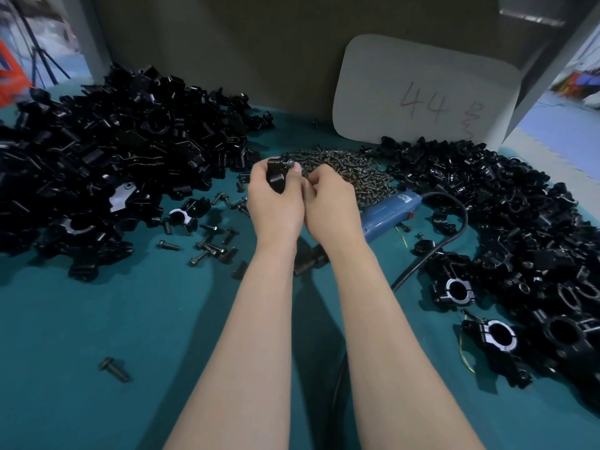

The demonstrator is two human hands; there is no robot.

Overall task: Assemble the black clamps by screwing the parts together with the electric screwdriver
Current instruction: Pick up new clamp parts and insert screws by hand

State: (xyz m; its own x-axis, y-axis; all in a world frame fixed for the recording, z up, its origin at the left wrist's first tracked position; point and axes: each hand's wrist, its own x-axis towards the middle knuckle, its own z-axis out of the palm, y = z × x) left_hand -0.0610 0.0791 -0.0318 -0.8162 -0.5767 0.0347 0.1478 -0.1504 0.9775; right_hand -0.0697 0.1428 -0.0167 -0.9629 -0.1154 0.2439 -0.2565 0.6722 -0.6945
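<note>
teal bench [130, 319], screw pile [350, 170] mid-back for reach. left hand [276, 206] wraps clamp [276, 178], likely for seating a screw; right hand [331, 206] curled beside it, contents hidden. screwdriver [389, 211] parked alongside.

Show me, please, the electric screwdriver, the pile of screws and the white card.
electric screwdriver [389, 211]: head view, on its blue body.
pile of screws [354, 170]: head view, middle of the heap.
white card [422, 79]: head view, blank area above the number.

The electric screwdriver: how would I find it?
Find the white card marked 44 at the back. In front of it lies a heap of screws, and the screwdriver rests at its near right edge. It alone is blue among black parts.
</note>
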